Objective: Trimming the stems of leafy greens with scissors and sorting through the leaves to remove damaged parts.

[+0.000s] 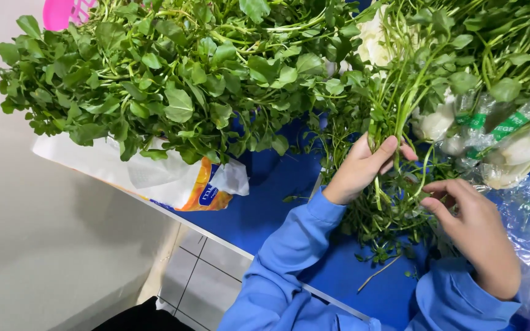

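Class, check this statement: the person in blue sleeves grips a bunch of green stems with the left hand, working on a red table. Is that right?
Not quite. The head view shows the table is blue, not red. The rest holds: the left hand grips a bunch of green stems, and the sleeves are blue.

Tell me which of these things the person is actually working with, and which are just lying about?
In hand:
left hand, gripping a bunch of thin green leafy stems
right hand, fingers at the loose green sprigs on the blue table

Lying about:
big heap of leafy greens
white and orange plastic bag
clear plastic wrappers
pink plastic basket
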